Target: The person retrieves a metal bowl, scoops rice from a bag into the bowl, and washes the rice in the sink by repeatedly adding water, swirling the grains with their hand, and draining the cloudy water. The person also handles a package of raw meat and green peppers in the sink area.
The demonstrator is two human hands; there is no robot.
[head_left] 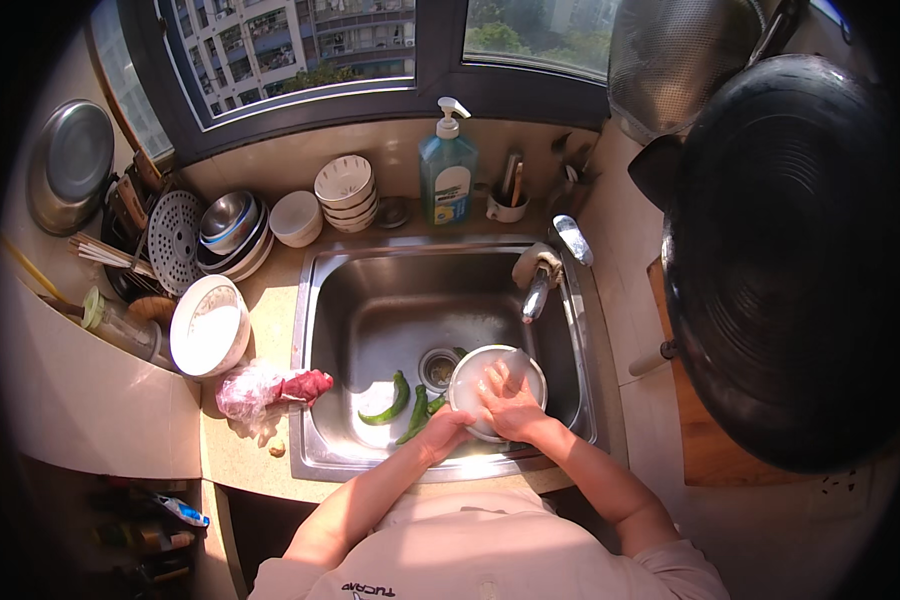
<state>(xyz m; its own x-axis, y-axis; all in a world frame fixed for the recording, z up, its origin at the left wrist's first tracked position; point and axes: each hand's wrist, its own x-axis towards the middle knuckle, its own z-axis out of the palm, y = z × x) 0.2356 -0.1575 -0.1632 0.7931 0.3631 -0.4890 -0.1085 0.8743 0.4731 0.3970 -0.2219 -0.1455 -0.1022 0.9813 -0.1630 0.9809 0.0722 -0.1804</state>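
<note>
In the sink stands a round pale bowl (542, 379) of cloudy whitish water (468, 377). My left hand (446, 433) grips its near-left rim, thumb on top. My right hand (513, 407) reaches down into the bowl; its fingers are spread and wet, the tips partly hidden by the murky liquid. What lies at the bottom of the bowl cannot be made out. Left of the bowl, green chili peppers (390, 405) lie on the floor of the stainless steel sink (390, 281), some partly covered by my left hand and the bowl. The drain (441, 370) is just beyond them.
The faucet (538, 294), with a cloth on it, reaches over the sink's right side. A plastic-wrapped red bundle (270, 391) overlaps the left rim near a white bowl (210, 325). Stacked bowls (346, 184) and a pump bottle (448, 169) line the back. A large dark wok (784, 262) looms at right.
</note>
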